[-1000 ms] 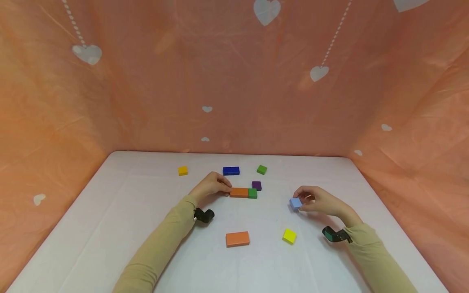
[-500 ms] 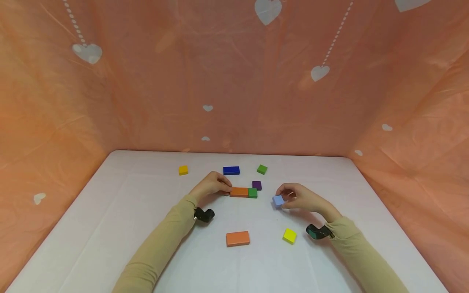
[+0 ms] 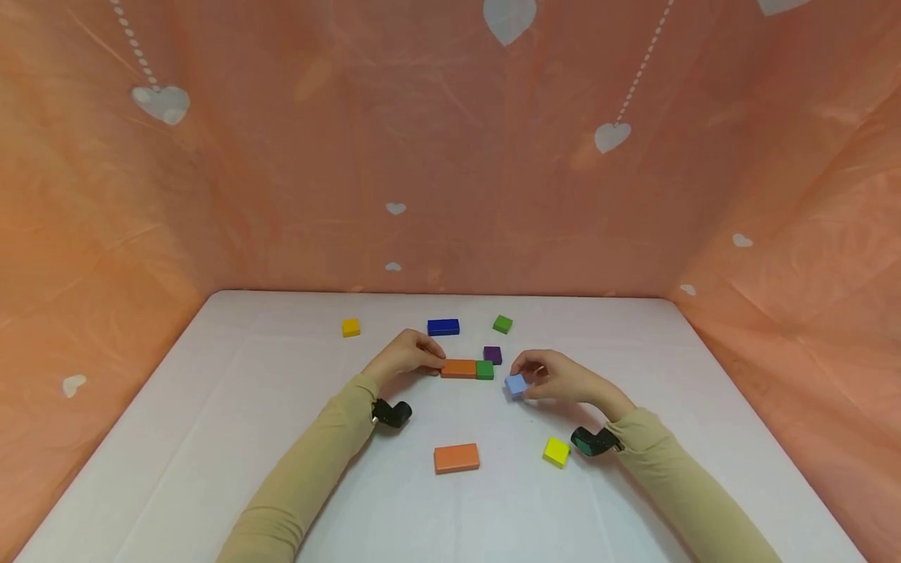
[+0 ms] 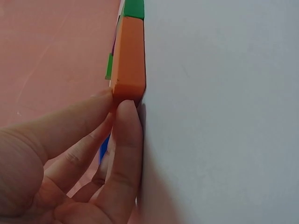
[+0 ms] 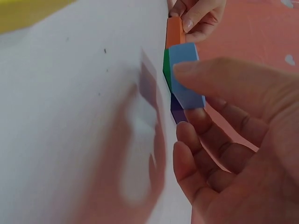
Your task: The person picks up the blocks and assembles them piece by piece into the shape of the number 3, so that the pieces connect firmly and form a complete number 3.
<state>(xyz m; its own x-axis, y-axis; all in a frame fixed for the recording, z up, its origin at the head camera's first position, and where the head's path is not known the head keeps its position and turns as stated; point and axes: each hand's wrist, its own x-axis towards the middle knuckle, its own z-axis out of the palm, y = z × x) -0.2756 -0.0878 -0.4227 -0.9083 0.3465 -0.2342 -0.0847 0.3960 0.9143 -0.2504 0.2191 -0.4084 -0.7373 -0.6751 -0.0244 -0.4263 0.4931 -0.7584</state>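
In the head view, my left hand point(image 3: 408, 358) touches the left end of an orange block point(image 3: 459, 369) lying on the table. Close up in the left wrist view, the fingertips point(image 4: 126, 112) meet at that end of the block. A green block point(image 3: 484, 370) adjoins its right end, and a purple block point(image 3: 493, 355) sits just behind the green one. My right hand point(image 3: 563, 378) pinches a light blue block point(image 3: 516, 385) to the right of this row. The right wrist view has the light blue block point(image 5: 184, 81) held above the table, with its shadow apart from it.
On the white table point(image 3: 338, 485) lie a second orange block point(image 3: 456, 458) and a yellow block point(image 3: 556, 452) in front. Behind are an amber block point(image 3: 350, 328), a dark blue block point(image 3: 443, 327) and a light green block point(image 3: 503, 324). Orange curtain point(image 3: 450, 156) surrounds the table.
My right hand has carried the light blue block leftward, closer to the green block. The left hand has stayed at the end of the orange block.
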